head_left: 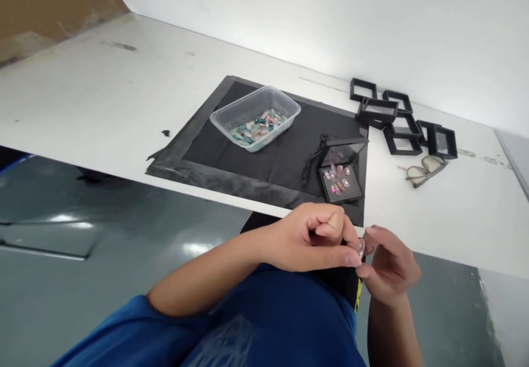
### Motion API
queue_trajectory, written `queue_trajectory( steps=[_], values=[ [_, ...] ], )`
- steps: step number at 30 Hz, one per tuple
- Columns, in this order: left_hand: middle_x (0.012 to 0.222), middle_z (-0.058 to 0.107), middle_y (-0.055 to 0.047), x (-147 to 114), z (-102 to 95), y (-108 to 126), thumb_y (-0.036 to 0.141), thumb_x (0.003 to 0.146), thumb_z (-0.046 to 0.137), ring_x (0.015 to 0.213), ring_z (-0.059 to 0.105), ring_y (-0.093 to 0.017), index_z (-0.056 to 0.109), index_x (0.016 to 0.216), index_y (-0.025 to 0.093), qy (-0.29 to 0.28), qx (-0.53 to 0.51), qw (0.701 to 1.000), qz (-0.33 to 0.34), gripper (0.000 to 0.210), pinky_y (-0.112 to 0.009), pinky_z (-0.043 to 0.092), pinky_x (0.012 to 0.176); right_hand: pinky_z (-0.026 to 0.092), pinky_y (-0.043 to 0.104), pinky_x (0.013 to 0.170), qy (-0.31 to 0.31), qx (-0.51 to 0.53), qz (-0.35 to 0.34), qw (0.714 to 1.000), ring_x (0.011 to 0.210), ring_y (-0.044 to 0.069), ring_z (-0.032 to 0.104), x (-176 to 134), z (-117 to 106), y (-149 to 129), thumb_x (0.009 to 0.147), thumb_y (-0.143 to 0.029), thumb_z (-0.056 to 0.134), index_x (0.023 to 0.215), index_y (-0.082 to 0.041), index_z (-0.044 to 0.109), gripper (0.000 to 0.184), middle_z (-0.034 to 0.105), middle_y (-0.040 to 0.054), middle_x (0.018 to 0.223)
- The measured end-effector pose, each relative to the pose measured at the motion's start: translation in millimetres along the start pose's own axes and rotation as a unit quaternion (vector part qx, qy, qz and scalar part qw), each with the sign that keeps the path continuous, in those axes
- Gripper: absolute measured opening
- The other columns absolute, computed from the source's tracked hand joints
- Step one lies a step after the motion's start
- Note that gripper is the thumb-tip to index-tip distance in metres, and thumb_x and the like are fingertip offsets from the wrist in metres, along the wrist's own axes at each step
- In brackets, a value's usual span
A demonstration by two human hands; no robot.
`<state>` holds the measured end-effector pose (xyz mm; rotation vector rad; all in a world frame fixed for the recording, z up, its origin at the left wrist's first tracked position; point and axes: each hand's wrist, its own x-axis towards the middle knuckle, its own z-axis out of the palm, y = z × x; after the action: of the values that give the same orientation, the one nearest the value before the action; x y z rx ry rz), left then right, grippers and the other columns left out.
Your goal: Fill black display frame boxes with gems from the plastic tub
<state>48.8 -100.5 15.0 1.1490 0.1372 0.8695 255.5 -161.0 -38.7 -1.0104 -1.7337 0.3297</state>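
Just past the table's front edge, my left hand (314, 237) pinches a small clear press-on nail (361, 249) with white marks between thumb and forefinger. My right hand (390, 262) curls in from the other side, its thumb and fingertips at the nail's edges. Beyond my hands stands an open black display box (357, 193), its windowed lid tilted up. Several pink and clear decorated press-on nails (339, 171) lie on its dark insert. A clear plastic tub (219, 119) farther back holds a heap of loose press-on nails (256, 130) in teal, pink and beige.
The tub and open box stand on a black mat (248, 174) taped to the white table (103, 97). Several black window-frame boxes (403, 127) are piled at the back right. Folded eyeglasses (425, 171) lie in front of them. A black scrap (166, 133) sits left of the mat.
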Motion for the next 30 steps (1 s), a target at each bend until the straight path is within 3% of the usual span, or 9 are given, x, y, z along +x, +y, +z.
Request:
queue_trajectory(
  steps=[4, 12, 19, 23, 27, 30],
  values=[
    [0.080, 0.066, -0.002, -6, 18.0, -32, 0.038, 0.090, 0.080, 0.069, 0.060, -0.009, 0.030, 0.074, 0.023, 0.037, -0.028, 0.994, -0.094, 0.055, -0.022, 0.043, 0.061, 0.052, 0.030, 0.052, 0.008, -0.016, 0.002, 1.000, 0.053, 0.014, 0.057, -14, -3, -17, 0.082, -0.032, 0.087, 0.129, -0.030, 0.071, 0.049, 0.068, -0.0025, 0.068],
    [0.079, 0.070, -0.002, -11, 24.9, -41, 0.044, 0.082, 0.088, 0.059, 0.049, -0.005, 0.032, 0.073, 0.022, 0.070, 0.030, 0.990, -0.116, 0.061, -0.021, 0.032, 0.056, 0.050, 0.026, 0.056, 0.021, 0.023, 0.073, 0.997, 0.056, 0.010, 0.051, -32, -12, -30, 0.085, -0.019, 0.081, 0.128, -0.035, 0.074, 0.046, 0.057, -0.0078, 0.065],
    [0.074, 0.071, -0.001, -21, 28.3, -53, 0.056, 0.070, 0.094, 0.059, 0.057, -0.007, 0.036, 0.077, 0.022, 0.080, 0.044, 0.987, -0.133, 0.068, -0.021, 0.041, 0.059, 0.052, 0.028, 0.060, -0.008, 0.109, 0.153, 0.982, 0.057, 0.010, 0.052, -45, -7, -32, 0.095, -0.038, 0.073, 0.122, -0.027, 0.074, 0.029, 0.053, -0.0075, 0.065],
    [0.069, 0.066, 0.004, -21, 32.8, -55, 0.063, 0.066, 0.093, 0.054, 0.052, -0.005, 0.039, 0.081, 0.022, 0.099, 0.070, 0.984, -0.128, 0.069, -0.019, 0.039, 0.055, 0.050, 0.026, 0.055, -0.013, 0.144, 0.165, 0.976, 0.053, 0.008, 0.050, -50, -1, -25, 0.100, -0.051, 0.067, 0.119, -0.020, 0.070, 0.036, 0.052, -0.0082, 0.065],
    [0.068, 0.063, 0.005, -20, 36.4, -56, 0.069, 0.071, 0.085, 0.047, 0.043, -0.005, 0.041, 0.086, 0.023, 0.128, 0.132, 0.976, -0.114, 0.065, -0.021, 0.034, 0.047, 0.049, 0.022, 0.051, -0.030, 0.148, 0.168, 0.974, 0.054, 0.006, 0.052, -49, -1, -18, 0.103, -0.051, 0.063, 0.117, -0.016, 0.066, 0.038, 0.062, -0.0048, 0.078],
    [0.066, 0.058, 0.005, -25, 34.2, -54, 0.066, 0.081, 0.077, 0.052, 0.046, -0.008, 0.043, 0.084, 0.023, 0.176, 0.214, 0.958, -0.074, 0.055, -0.023, 0.036, 0.051, 0.046, 0.021, 0.050, -0.026, 0.123, 0.169, 0.978, 0.051, 0.006, 0.049, -34, -14, -9, 0.100, -0.050, 0.066, 0.119, -0.017, 0.067, 0.038, 0.060, -0.0062, 0.075]
  ],
)
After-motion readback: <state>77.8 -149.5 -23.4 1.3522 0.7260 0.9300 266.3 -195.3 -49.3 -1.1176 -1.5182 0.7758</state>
